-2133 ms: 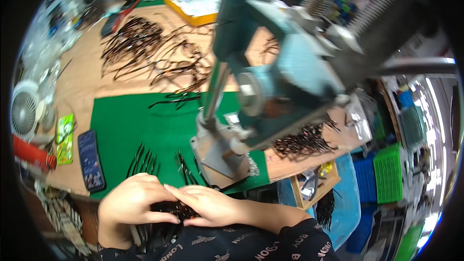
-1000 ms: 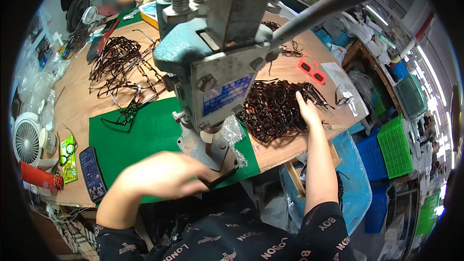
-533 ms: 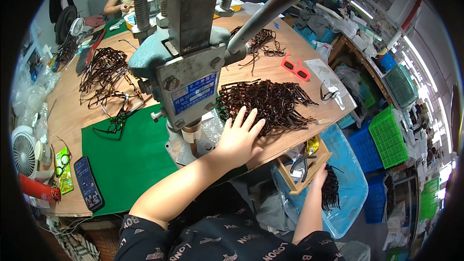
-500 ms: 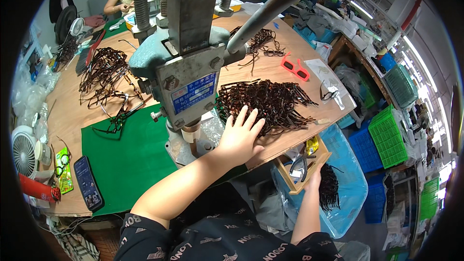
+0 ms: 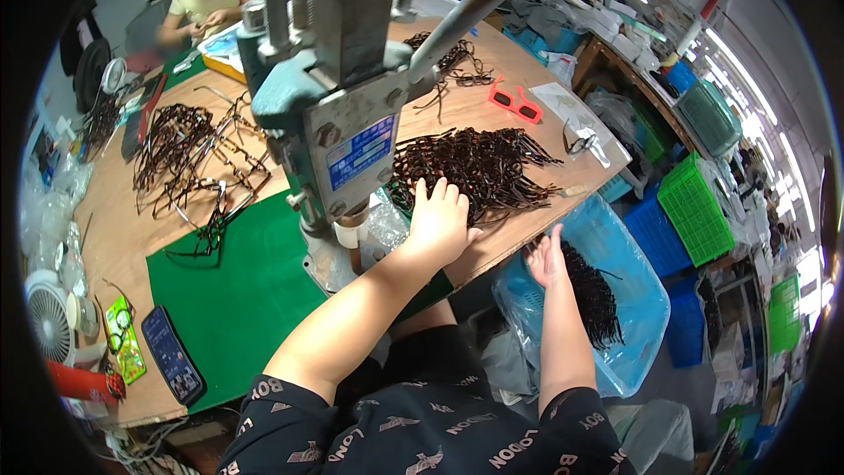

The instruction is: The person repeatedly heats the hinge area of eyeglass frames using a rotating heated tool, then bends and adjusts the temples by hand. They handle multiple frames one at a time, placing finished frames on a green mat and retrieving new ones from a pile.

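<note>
Single view, head-worn fisheye, left one of a side-by-side pair; upright, unmirrored. Looks down and forward from above the wearer's dark shirt (image 5: pixel 422 427), which fills the lower edge. Hands (image 5: pixel 440 227) at close range, mid-picture; forearms (image 5: pixel 356 321) enter from below. Press (image 5: pixel 286 92) looms near, top centre, blocking part of the counter (image 5: pixel 116 233) behind. Co-worker (image 5: pixel 211 4) far off, upper left. Wide coverage: ceiling lights (image 5: pixel 787 171) bend along right rim, corners black.

Eyewear workshop: lever press (image 5: pixel 359 154), heaped dark spectacle parts (image 5: pixel 479 163), plastic crates (image 5: pixel 696 211), co-worker (image 5: pixel 215 7) at wooden worktable (image 5: pixel 114 220).
</note>
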Demonstrator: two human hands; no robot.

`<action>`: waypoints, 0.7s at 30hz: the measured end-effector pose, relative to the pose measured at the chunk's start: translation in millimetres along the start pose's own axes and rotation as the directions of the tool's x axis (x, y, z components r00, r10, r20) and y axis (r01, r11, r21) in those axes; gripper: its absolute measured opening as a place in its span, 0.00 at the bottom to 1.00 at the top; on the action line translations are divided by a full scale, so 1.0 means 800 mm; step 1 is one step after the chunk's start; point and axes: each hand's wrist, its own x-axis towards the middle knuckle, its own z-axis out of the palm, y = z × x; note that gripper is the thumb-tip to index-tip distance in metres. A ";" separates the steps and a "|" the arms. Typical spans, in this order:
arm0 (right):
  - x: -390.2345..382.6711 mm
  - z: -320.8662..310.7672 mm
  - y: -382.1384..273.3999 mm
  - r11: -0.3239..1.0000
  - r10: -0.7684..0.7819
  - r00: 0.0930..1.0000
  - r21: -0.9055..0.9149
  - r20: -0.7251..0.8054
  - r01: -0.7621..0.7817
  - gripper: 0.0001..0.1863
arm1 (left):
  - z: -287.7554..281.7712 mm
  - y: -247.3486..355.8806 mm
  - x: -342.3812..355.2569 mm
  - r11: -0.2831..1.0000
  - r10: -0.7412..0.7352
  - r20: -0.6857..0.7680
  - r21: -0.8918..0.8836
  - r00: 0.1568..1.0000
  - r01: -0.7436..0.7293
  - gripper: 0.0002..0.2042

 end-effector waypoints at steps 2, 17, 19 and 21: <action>0.002 0.000 -0.001 0.995 0.054 0.988 -0.073 -0.145 -0.065 0.49 | 0.000 0.004 0.002 1.000 -0.003 0.016 -0.027 1.000 0.004 0.28; 0.103 0.161 -0.157 0.378 -0.329 0.885 -0.813 0.329 0.442 0.46 | -0.044 -0.025 -0.018 0.955 -0.272 -0.033 0.111 0.962 0.274 0.30; 0.097 0.173 -0.152 0.248 -0.144 0.953 -0.922 0.268 0.297 0.46 | -0.046 -0.025 -0.007 0.920 -0.363 0.076 0.184 0.929 0.345 0.34; 0.123 0.166 -0.139 0.220 -0.087 0.966 -0.941 0.245 0.258 0.44 | -0.045 -0.022 0.011 0.887 -0.450 0.144 0.187 0.881 0.422 0.38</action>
